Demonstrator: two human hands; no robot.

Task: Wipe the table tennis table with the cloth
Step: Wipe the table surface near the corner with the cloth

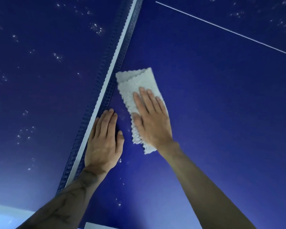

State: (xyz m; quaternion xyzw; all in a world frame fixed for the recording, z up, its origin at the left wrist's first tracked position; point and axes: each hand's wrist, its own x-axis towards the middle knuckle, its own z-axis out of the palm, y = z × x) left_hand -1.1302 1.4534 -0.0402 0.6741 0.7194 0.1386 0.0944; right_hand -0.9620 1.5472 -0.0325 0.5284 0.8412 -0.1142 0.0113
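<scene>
Person's left forearm (69, 199) and right forearm (205, 187) are bare all the way down. The left one has a tattoo (64, 207), thin dark branching lines running up to the wrist. Left hand (104, 142) and right hand (151, 123) are bare too, nails short.

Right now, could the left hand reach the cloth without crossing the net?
Probably yes. The left hand rests flat on the table on the same side of the net as the cloth, with only bare table between them. The right hand covers the cloth's near part.
</scene>
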